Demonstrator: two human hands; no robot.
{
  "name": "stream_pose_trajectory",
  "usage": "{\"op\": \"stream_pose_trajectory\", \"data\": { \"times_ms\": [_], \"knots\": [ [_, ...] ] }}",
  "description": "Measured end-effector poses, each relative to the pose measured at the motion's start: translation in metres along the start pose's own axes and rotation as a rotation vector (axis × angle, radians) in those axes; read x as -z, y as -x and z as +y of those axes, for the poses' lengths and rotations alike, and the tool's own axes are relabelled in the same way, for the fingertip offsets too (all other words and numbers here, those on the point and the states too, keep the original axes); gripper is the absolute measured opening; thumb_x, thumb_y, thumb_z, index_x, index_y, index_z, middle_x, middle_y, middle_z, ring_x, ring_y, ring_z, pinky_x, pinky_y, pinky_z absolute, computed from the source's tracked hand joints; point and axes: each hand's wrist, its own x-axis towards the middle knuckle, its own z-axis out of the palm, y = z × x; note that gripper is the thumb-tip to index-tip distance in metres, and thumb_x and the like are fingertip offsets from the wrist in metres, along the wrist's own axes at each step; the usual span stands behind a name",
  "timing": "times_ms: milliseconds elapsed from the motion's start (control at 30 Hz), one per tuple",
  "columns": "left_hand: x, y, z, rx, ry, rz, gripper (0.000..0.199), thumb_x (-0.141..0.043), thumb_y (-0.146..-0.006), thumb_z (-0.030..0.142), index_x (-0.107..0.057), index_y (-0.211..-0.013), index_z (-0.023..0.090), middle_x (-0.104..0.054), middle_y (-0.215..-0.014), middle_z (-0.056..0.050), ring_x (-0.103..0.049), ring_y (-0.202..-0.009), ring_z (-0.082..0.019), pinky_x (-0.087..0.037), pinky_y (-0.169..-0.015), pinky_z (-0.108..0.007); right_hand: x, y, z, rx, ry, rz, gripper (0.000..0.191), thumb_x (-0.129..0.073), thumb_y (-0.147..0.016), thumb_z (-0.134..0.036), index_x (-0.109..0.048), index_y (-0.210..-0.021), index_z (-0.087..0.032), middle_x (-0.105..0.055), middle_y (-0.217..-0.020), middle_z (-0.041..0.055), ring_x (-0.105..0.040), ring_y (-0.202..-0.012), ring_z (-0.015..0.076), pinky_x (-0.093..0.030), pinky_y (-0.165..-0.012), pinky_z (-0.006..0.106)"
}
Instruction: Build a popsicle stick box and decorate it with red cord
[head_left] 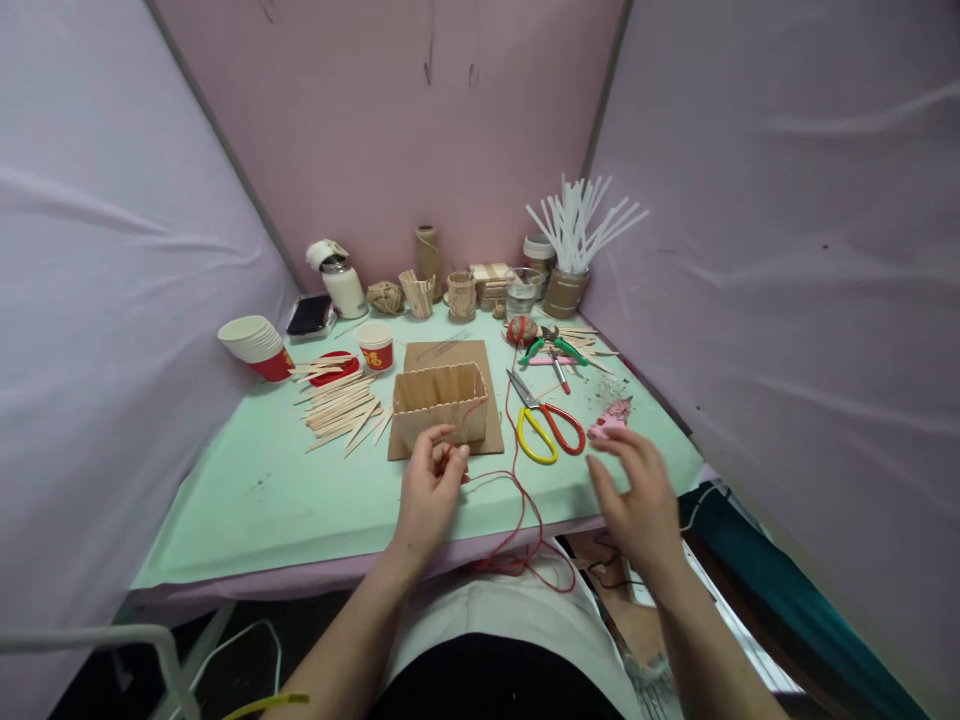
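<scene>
Your table (247,500), covered in pale green, spreads across the view between the hanging cloth walls. Near its middle lies a flat brown cardboard sheet (450,352). At the back right, a jar (566,293) holds a spray of long white straws (574,225). The open-topped, wood-coloured box (420,425), with its wavy rim, stands upright on the cardboard sheet, directly in front of you; a bit of red thread shows at its right end.

Your left hand (431,485) is just in front of the box, fingers curled and tips pinched together on the red cord (514,462). Your right hand (634,490) grasps nothing: its fingers are spread and bent over the table's front right part, well apart from the box.

Left of the box, loose wooden sticks (341,408) lie in a flat heap, and beyond them a tilted stack of paper cups (255,342) leans toward the left wall. The scissors (534,404), one handle yellow and one red, lie to the right of the cardboard sheet, between your hands. Behind them are the green-handled pliers (574,351). A single paper cup (377,352) stands upright behind the sticks. A small pink bundle (611,417) lies just beyond your right fingers. Thinnest of all, the cord runs beside the scissors and loops down over your lap.
</scene>
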Motion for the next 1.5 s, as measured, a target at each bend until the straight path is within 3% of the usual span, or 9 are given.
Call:
{"op": "stream_pose_trajectory", "data": {
  "times_ms": [67,200,467,700,867,1067,1200,1333,1500],
  "knots": [
    [0.005,0.005,-0.004,-0.059,-0.128,0.01,0.03,-0.054,-0.089,0.036,-0.051,-0.114,0.019,-0.055,-0.07,0.003,-0.054,-0.062,-0.012,-0.044,-0.057,-0.024,0.001,-0.006,0.03,-0.078,0.285,0.047,0.031,-0.051,-0.089,-0.038,-0.06,-0.109,-0.016,-0.054,-0.12,0.0195,-0.051,-0.113,0.034,-0.04,-0.095,0.052],
    [0.01,0.012,-0.008,-0.209,-0.41,-0.056,0.025,-0.051,-0.091,0.032,-0.06,-0.111,0.02,-0.063,-0.081,-0.002,-0.058,-0.071,-0.015,-0.046,-0.068,-0.028,-0.007,-0.015,0.067,-0.22,0.555,-0.17,0.054,-0.059,-0.083,-0.047,-0.055,-0.118,-0.006,-0.057,-0.113,0.0247,-0.053,-0.104,0.0365,-0.042,-0.088,0.048],
    [0.018,0.006,-0.012,-0.254,-0.52,0.027,0.022,-0.052,-0.09,0.03,-0.065,-0.103,0.018,-0.069,-0.091,-0.007,-0.063,-0.079,-0.018,-0.048,-0.072,-0.03,-0.013,-0.028,0.061,-0.356,0.701,-0.334,0.054,-0.055,-0.084,-0.055,-0.061,-0.11,-0.008,-0.06,-0.101,0.022,-0.056,-0.095,0.037,-0.044,-0.073,0.042],
    [0.019,0.01,-0.009,-0.234,-0.442,0.097,0.021,-0.052,-0.091,0.033,-0.066,-0.097,0.018,-0.07,-0.09,-0.006,-0.064,-0.078,-0.018,-0.049,-0.072,-0.029,-0.006,-0.021,0.062,-0.252,0.358,-0.167,0.042,-0.047,-0.089,-0.045,-0.062,-0.105,-0.01,-0.061,-0.092,0.0174,-0.056,-0.09,0.0309,-0.044,-0.081,0.043],
    [0.019,0.009,-0.009,-0.269,-0.4,0.184,0.022,-0.049,-0.092,0.034,-0.066,-0.091,0.019,-0.067,-0.081,-0.003,-0.06,-0.073,-0.016,-0.047,-0.07,-0.027,-0.001,-0.007,0.017,-0.298,-0.308,-0.088,0.039,-0.045,-0.092,-0.05,-0.059,-0.111,-0.019,-0.065,-0.102,0.0109,-0.06,-0.085,0.0218,-0.048,-0.072,0.034],
    [0.023,0.008,-0.013,-0.22,-0.326,0.3,0.019,-0.052,-0.09,0.036,-0.06,-0.094,0.019,-0.063,-0.081,-0.002,-0.058,-0.072,-0.015,-0.045,-0.066,-0.026,-0.026,0.004,-0.023,-0.397,-0.868,-0.087,0.039,-0.041,-0.095,-0.047,-0.063,-0.107,-0.017,-0.068,-0.096,0.0098,-0.062,-0.076,0.0184,-0.046,-0.059,0.029],
    [0.026,0.006,-0.018,-0.163,-0.211,0.356,0.02,-0.055,-0.088,0.037,-0.054,-0.098,0.02,-0.06,-0.082,-0.002,-0.057,-0.069,-0.013,-0.045,-0.064,-0.025,-0.039,0.016,-0.036,-0.353,-0.94,-0.145,0.039,-0.037,-0.097,-0.044,-0.064,-0.106,-0.017,-0.068,-0.092,0.0089,-0.06,-0.071,0.0174,-0.044,-0.056,0.028],
    [0.025,0.006,-0.022,-0.141,-0.155,0.384,0.023,-0.06,-0.085,0.035,-0.051,-0.099,0.02,-0.059,-0.081,-0.001,-0.057,-0.068,-0.013,-0.045,-0.061,-0.024,-0.044,0.028,-0.048,-0.206,-0.782,-0.171,0.034,-0.037,-0.096,-0.041,-0.061,-0.106,-0.019,-0.066,-0.091,0.0081,-0.06,-0.073,0.0183,-0.047,-0.06,0.029],
    [0.023,0.013,-0.025,-0.172,-0.288,0.245,0.017,-0.057,-0.087,0.033,-0.058,-0.098,0.02,-0.06,-0.074,0.0,-0.054,-0.061,-0.012,-0.043,-0.057,-0.024,-0.051,0.034,-0.054,0.065,-0.591,-0.157,0.026,-0.038,-0.095,-0.035,-0.055,-0.109,-0.021,-0.061,-0.103,0.0107,-0.06,-0.095,0.0244,-0.049,-0.082,0.04]
  ]
}}
